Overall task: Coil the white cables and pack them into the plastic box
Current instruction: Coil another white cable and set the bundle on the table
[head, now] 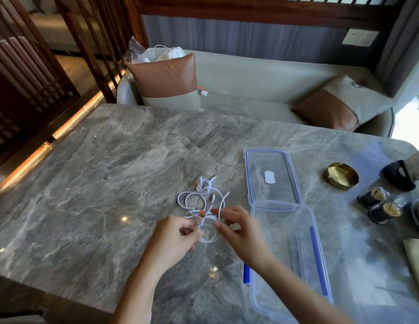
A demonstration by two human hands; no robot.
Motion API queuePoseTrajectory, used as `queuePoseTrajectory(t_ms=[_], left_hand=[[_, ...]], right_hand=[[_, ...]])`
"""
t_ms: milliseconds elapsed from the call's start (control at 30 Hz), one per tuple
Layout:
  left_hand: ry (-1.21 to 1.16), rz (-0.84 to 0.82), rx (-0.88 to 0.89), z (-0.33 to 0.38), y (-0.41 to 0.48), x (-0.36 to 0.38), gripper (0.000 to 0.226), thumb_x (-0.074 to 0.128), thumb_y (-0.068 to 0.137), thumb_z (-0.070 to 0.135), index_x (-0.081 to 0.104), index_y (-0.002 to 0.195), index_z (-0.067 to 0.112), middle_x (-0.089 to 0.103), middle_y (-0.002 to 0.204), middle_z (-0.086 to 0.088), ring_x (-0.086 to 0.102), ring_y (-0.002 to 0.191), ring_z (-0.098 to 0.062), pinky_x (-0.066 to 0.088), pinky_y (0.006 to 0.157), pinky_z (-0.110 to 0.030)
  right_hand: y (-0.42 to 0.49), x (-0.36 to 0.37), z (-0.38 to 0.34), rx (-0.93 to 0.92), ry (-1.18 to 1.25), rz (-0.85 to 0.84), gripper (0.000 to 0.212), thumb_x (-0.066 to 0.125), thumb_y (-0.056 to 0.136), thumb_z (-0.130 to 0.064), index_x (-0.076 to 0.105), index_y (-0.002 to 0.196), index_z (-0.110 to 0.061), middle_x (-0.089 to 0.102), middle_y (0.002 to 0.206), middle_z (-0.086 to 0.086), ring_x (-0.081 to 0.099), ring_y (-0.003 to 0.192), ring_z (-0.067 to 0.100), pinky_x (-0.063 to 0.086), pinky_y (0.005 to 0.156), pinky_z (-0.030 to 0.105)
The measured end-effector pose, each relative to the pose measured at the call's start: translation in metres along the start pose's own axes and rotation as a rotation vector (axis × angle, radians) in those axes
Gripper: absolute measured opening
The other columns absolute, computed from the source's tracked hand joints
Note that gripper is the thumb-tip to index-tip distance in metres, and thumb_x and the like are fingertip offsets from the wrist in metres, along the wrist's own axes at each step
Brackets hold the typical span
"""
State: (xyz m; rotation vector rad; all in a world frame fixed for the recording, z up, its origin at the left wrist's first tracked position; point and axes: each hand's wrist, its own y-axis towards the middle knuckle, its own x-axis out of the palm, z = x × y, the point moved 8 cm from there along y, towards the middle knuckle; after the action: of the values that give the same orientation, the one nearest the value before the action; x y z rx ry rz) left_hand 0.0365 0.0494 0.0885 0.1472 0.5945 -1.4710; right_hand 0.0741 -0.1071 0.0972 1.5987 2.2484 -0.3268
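A tangle of white cables (199, 195) lies on the grey marble table (98, 183) just beyond my hands. My left hand (178, 235) pinches a small loop of white cable (209, 239) at its left side. My right hand (236, 228) grips the same cable on the loop's right, its free end rising past my fingers. The clear plastic box (297, 253) with blue clips stands open and empty to the right of my hands. Its clear lid (271, 176) lies flat on the table behind it.
A brass ashtray (341, 175), two small dark jars (379, 204) and a black holder (398, 175) sit at the right. A bench with two brown-and-grey cushions (166, 80) runs behind the table; a bag of more cables (157, 53) rests behind the left cushion.
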Motion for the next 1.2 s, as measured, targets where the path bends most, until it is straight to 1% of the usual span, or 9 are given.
queuePoseTrajectory(t_ms=[100,233,367,500,667,767,867,1033,1200], left_hand=[[0.161,-0.036,0.101,0.009,0.001,0.000,0.022,0.071,0.076,0.022,0.063,0.057,0.017,0.056,0.046,0.008,0.050,0.045,-0.002,0.042,0.054,-0.023],[0.190,-0.039,0.169,0.014,0.002,-0.003,0.010,0.074,0.075,0.020,0.065,0.073,0.024,0.057,0.063,0.010,0.050,0.060,-0.001,0.042,0.062,-0.024],[0.162,-0.114,0.159,0.010,0.004,-0.002,0.092,0.077,0.074,0.023,0.017,0.144,0.028,0.024,0.143,0.016,0.029,0.131,-0.002,0.023,0.105,-0.012],[0.246,-0.258,0.369,0.034,0.000,0.002,0.109,0.077,0.071,0.037,-0.005,0.142,0.047,-0.019,0.153,0.022,-0.017,0.140,0.007,-0.002,0.114,-0.018],[0.342,-0.121,0.502,0.056,0.003,-0.007,0.057,0.082,0.060,0.042,0.056,0.111,0.032,0.018,0.152,0.018,0.012,0.140,0.000,0.014,0.109,-0.014],[0.336,0.112,0.493,0.059,0.004,-0.024,0.028,0.081,0.062,0.039,0.058,0.076,0.032,0.058,0.098,0.022,0.051,0.096,0.002,0.036,0.081,-0.013],[0.309,0.199,0.425,0.056,0.002,-0.026,0.017,0.076,0.071,0.037,0.062,0.073,0.029,0.056,0.057,0.013,0.049,0.053,0.004,0.034,0.052,-0.013],[0.200,0.146,0.317,0.036,0.002,-0.018,0.026,0.064,0.084,0.030,0.064,0.067,0.010,0.048,0.048,0.001,0.042,0.048,0.003,0.039,0.050,-0.021],[-0.517,0.092,-0.009,0.011,-0.002,0.004,0.031,0.049,0.093,0.016,0.074,0.076,0.017,0.077,0.076,-0.002,0.072,0.068,-0.014,0.053,0.054,-0.020]], right_hand=[[0.004,0.010,0.005,0.048,0.005,-0.241,0.014,0.062,0.086,-0.011,0.071,0.095,-0.004,0.062,0.067,0.003,0.054,0.055,0.006,0.053,0.061,0.032],[0.002,0.014,-0.001,0.109,0.238,-0.464,0.010,0.060,0.088,-0.002,0.066,0.092,0.006,0.058,0.067,0.010,0.056,0.052,0.001,0.051,0.055,0.018],[0.006,0.014,-0.017,0.103,0.282,-0.673,0.017,0.058,0.088,0.001,0.066,0.104,-0.001,0.061,0.070,-0.001,0.060,0.056,0.000,0.053,0.058,0.016],[0.006,0.013,-0.030,0.137,0.316,-0.874,0.020,0.056,0.089,0.001,0.067,0.101,-0.011,0.065,0.070,-0.009,0.062,0.058,0.002,0.054,0.058,0.016],[0.014,0.003,-0.036,0.176,0.305,-0.950,0.023,0.055,0.090,0.001,0.069,0.098,-0.016,0.067,0.071,-0.008,0.062,0.059,0.003,0.054,0.059,0.017],[0.027,-0.006,-0.036,0.163,0.360,-0.804,0.023,0.056,0.089,0.003,0.069,0.094,-0.015,0.065,0.074,0.000,0.061,0.057,0.004,0.054,0.057,0.017],[0.031,-0.009,-0.031,0.167,0.465,-0.678,0.017,0.057,0.087,0.001,0.068,0.097,-0.009,0.066,0.070,-0.005,0.061,0.057,0.004,0.054,0.057,0.017],[0.024,-0.001,-0.019,0.195,0.579,-0.588,0.016,0.055,0.089,-0.002,0.068,0.096,-0.009,0.068,0.071,-0.007,0.062,0.058,0.004,0.054,0.060,0.018],[0.022,0.015,-0.008,0.235,0.749,-0.421,0.016,0.064,0.080,-0.018,0.072,0.093,-0.016,0.070,0.074,-0.006,0.061,0.058,0.003,0.055,0.061,0.018]])
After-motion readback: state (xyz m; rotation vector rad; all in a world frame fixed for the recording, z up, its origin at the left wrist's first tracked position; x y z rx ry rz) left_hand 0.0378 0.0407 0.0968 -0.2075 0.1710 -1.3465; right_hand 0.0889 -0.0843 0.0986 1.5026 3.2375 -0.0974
